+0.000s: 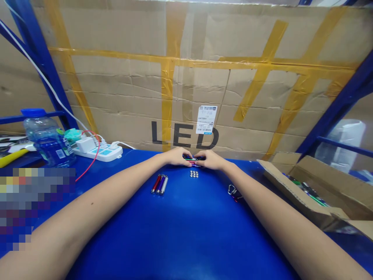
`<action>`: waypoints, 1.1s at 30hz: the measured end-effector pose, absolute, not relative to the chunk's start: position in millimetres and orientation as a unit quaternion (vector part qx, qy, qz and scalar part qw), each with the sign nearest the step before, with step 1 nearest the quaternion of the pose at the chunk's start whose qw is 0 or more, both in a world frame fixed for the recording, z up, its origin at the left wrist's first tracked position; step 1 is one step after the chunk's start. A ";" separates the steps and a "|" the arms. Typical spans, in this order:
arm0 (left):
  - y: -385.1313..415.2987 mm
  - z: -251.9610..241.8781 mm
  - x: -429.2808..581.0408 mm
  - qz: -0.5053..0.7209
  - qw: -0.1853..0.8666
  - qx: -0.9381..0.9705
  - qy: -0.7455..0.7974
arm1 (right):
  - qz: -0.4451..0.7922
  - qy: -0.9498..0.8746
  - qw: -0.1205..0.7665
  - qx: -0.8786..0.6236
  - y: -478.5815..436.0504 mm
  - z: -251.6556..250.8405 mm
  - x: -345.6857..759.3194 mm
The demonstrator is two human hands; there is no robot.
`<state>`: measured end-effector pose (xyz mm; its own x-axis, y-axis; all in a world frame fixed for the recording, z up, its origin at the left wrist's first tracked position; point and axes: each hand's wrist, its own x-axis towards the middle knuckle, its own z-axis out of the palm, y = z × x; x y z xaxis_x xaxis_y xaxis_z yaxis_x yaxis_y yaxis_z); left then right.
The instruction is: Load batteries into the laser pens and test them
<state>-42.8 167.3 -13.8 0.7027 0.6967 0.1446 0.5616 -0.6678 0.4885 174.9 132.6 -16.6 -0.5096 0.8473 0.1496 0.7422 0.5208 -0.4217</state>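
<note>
At the far side of the blue table, my left hand [178, 156] and my right hand [213, 160] face each other with curled fingers. They close from both ends on a small bundle of coloured metal mini flashlights [191, 160], partly hidden by the fingers. Just in front of the hands, several silver button cells [194, 174] stand in neat rows. Three more mini flashlights [159, 184], red, purple and silver, lie side by side near my left forearm. A silver carabiner [231, 189] and a small red piece [236, 198] lie beside my right forearm, which partly covers them.
An open cardboard box [294, 190] with coloured tubes inside stands at the right. A large taped carton [131, 97] walls off the back. On the left are a plastic bottle [48, 140], a white power strip [106, 153] and a red cable [94, 159].
</note>
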 end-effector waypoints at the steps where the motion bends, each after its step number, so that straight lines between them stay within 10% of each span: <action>1: 165.9 -13.5 -43.0 0.163 0.212 0.898 0.348 | 0.156 -0.854 0.174 -0.465 130.5 -17.0 175.8; 33: 166.8 -16.5 -36.4 0.215 0.301 0.817 0.442 | 0.113 -0.840 0.195 -0.494 111.1 -16.8 171.7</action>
<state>-36.4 166.8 -16.5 0.5161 0.8523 0.0853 0.5930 -0.4274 0.6825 171.7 111.1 -16.8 -0.4357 0.8738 0.2159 0.7857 0.4862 -0.3824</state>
